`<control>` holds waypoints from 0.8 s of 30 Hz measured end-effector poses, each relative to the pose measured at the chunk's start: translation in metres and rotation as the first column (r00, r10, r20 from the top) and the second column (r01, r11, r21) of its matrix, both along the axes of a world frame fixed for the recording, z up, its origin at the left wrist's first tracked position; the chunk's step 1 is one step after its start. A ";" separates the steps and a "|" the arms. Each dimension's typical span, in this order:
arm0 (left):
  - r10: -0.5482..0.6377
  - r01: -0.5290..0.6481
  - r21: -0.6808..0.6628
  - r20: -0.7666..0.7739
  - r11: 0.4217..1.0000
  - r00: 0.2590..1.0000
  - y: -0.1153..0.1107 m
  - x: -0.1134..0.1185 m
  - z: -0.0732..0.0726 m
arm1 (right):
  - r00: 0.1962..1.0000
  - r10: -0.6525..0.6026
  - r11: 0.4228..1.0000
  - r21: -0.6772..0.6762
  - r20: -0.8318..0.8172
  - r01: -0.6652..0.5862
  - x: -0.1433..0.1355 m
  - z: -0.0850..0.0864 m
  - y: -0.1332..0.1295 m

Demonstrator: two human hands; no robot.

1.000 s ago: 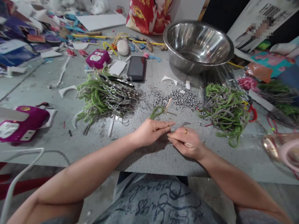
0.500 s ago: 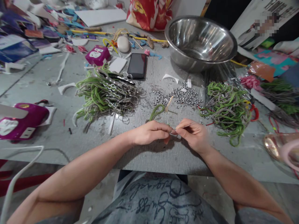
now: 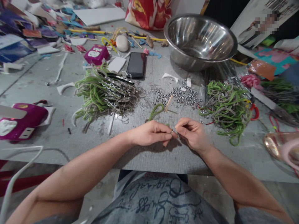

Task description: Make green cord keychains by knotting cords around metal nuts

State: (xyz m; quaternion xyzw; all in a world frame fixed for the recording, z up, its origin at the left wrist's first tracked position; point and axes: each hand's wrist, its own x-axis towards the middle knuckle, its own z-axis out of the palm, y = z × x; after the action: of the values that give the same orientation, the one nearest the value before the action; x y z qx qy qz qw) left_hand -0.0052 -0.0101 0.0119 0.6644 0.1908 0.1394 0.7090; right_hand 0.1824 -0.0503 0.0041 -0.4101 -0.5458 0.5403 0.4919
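My left hand (image 3: pixel 153 133) is closed, its thumb and index finger pinching a thin, pale thread-like strand (image 3: pixel 173 132). From behind that hand a green cord (image 3: pixel 156 111) loops out onto the table. My right hand (image 3: pixel 191 133) is closed too, thumb against forefinger, right beside the left fingertips at the strand's other end. What lies inside the right pinch is mostly hidden. Just beyond both hands lie a small wooden stick (image 3: pixel 169 102) and a spread of small silver beads (image 3: pixel 184 95).
Finished-looking green and grey cords with silver beads (image 3: pixel 105 93) are heaped left; more green cords (image 3: pixel 229 109) lie right. A steel bowl (image 3: pixel 201 59), a phone (image 3: pixel 136 65), purple devices (image 3: pixel 97 54), scissors with a pink handle (image 3: pixel 291 155) and scraps surround them.
The right fingers have drawn slightly, and the long thin line that stuck out past them no longer shows. The left fingertips have shifted a little to the right. The camera view moved slightly.
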 end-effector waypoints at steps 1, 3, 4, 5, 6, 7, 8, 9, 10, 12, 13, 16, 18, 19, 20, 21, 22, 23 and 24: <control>-0.005 0.005 0.003 0.001 1.000 1.000 0.000 0.000 -0.001 | 1.000 -0.006 0.999 -0.035 -0.027 0.005 0.000 -0.001 0.000; -0.019 0.019 0.022 0.000 1.000 1.000 0.001 0.000 -0.002 | 0.997 -0.009 0.992 -0.124 -0.079 -0.001 -0.002 -0.003 -0.001; -0.028 0.027 0.032 0.002 0.999 1.000 0.001 0.000 -0.003 | 0.994 -0.007 0.985 -0.172 -0.106 -0.011 -0.002 -0.004 -0.001; -0.036 0.036 0.037 0.006 0.999 0.999 0.001 0.000 -0.003 | 0.991 -0.001 0.976 -0.215 -0.131 -0.027 -0.003 -0.004 -0.001; -0.043 0.043 0.033 0.012 0.999 0.999 0.002 0.000 -0.002 | 0.988 0.005 0.967 -0.253 -0.157 -0.045 -0.004 -0.004 0.000; -0.049 0.048 0.020 0.023 0.999 0.999 0.001 0.000 -0.001 | 0.983 0.007 0.958 -0.282 -0.183 -0.059 -0.004 -0.003 0.001; -0.052 0.052 -0.005 0.037 0.999 0.998 0.001 0.000 0.000 | 0.977 -0.002 0.951 -0.301 -0.212 -0.064 -0.003 -0.002 0.002; -0.051 0.053 -0.039 0.059 0.998 0.997 0.000 0.000 0.001 | 0.970 -0.017 0.948 -0.313 -0.242 -0.061 -0.003 -0.001 0.004; -0.041 0.048 -0.076 0.086 0.996 0.995 -0.001 0.000 0.003 | 0.963 -0.035 0.947 -0.317 -0.268 -0.054 -0.001 0.000 0.006; 0.006 0.019 -0.159 0.155 0.987 0.988 -0.003 0.000 0.004 | 0.952 -0.067 0.950 -0.311 -0.300 -0.031 0.001 0.002 0.010; 0.046 -0.006 -0.206 0.191 0.979 0.980 -0.004 0.001 0.003 | 0.949 -0.077 0.953 -0.303 -0.307 -0.021 0.003 0.002 0.011; 0.231 -0.118 -0.377 0.271 0.919 0.935 -0.006 0.002 -0.002 | 0.945 -0.099 0.954 -0.301 -0.311 0.001 0.005 -0.001 0.013; 0.377 -0.215 -0.472 0.280 0.855 0.883 -0.006 0.002 -0.005 | 0.948 -0.126 0.951 -0.307 -0.294 0.031 0.003 -0.004 0.013; 0.437 -0.258 -0.503 0.278 0.825 0.855 -0.005 0.003 -0.005 | 0.954 -0.140 0.952 -0.301 -0.266 0.056 0.002 -0.006 0.012; 0.485 -0.293 -0.525 0.276 0.799 0.830 -0.004 0.003 -0.005 | 0.963 -0.156 0.957 -0.274 -0.218 0.093 0.001 -0.008 0.011; 0.518 -0.317 -0.539 0.275 0.780 0.810 -0.004 0.003 -0.005 | 0.974 -0.172 0.966 -0.217 -0.147 0.137 -0.001 -0.009 0.009; 0.541 -0.334 -0.548 0.273 0.767 0.795 -0.003 0.002 -0.004 | 0.980 -0.191 0.975 -0.129 -0.055 0.183 -0.002 -0.009 0.007; 0.557 -0.348 -0.551 0.270 0.758 0.785 -0.003 0.002 -0.003 | 0.975 -0.218 0.976 -0.013 0.049 0.219 -0.004 -0.009 0.005; 0.568 -0.364 -0.549 0.261 0.753 0.781 -0.003 0.002 -0.002 | 0.956 -0.250 0.965 0.117 0.151 0.234 -0.005 -0.008 0.003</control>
State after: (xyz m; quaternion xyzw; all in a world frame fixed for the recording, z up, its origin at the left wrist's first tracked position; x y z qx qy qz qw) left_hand -0.0030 -0.0133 0.0097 0.3564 0.2279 0.4023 0.8119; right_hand 0.1772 -0.0478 -0.0044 -0.4923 -0.5560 0.4130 0.5272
